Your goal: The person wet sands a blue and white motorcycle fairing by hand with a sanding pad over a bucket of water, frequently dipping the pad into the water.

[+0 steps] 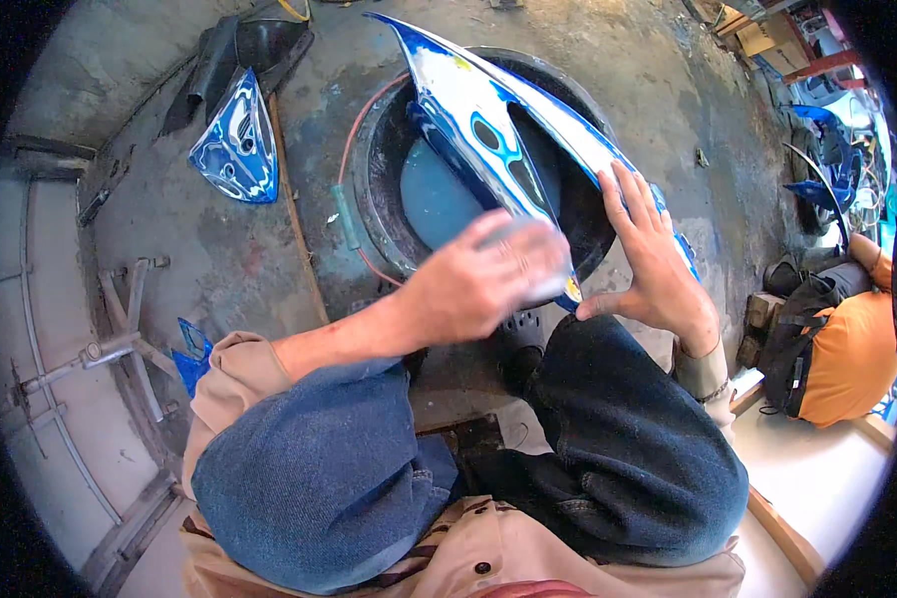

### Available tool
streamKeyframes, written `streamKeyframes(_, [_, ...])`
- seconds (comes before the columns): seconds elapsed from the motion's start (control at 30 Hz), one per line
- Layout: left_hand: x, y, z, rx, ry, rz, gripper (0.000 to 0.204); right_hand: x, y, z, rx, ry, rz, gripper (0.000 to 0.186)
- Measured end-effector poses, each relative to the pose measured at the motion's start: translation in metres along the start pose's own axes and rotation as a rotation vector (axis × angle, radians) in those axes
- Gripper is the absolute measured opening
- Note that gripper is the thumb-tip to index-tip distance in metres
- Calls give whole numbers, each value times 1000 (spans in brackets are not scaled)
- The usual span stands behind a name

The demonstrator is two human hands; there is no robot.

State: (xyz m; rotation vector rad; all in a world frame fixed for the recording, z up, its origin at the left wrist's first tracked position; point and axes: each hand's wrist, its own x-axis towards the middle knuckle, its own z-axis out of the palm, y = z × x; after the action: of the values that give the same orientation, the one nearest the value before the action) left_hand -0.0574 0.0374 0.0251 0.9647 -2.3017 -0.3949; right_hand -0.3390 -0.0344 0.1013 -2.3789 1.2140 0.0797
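Observation:
A blue-and-white motorcycle fairing panel [458, 85] with oval openings lies across a round black tub [369, 169]. Cloudy bluish water [429, 194] shows inside the tub. Over the panel's near end, my left hand [478, 279] is smeared by motion, its fingers bent around something greyish that I cannot make out. My right hand [653, 259] lies flat on the panel's right side, fingers stretched toward the far end and thumb apart near the close tip. Its palm hides part of the panel's right edge.
Another blue-and-white panel [237, 145] rests on the floor at left, beside a thin wooden strip [294, 214]. A reddish hose [369, 105] curves along the tub. Metal tubing [80, 369] stands far left. At right, a person in orange [852, 359] sits near blue parts [827, 159].

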Motion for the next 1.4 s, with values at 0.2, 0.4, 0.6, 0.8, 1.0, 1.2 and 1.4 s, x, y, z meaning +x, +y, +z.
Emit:
streamKeyframes(0.2, [18, -58, -21, 198, 70, -158, 43, 1, -4, -3, -7, 6, 8, 159])
streamKeyframes(0.4, [6, -5, 6, 16, -46, 52, 46, 0, 4, 0, 4, 26, -14, 158])
streamKeyframes(0.6, [23, -74, -25, 240, 130, -244, 43, -1, 0, 0, 11, 37, -14, 158])
streamKeyframes(0.8, [4, 0, 3, 48, -57, 83, 46, 2, 4, 3, 7, 19, -23, 158])
streamKeyframes(1.0, [20, -48, -16, 225, 116, -179, 41, 0, 5, 5, 3, 32, -20, 158])
streamKeyframes(1.2, [-10, -2, 7, -38, -103, 108, 48, 0, 4, 1, -6, 32, -25, 156])
streamKeyframes(1.4, [11, -30, -9, 167, 71, -154, 45, 0, 6, 2, -1, 45, -26, 156])
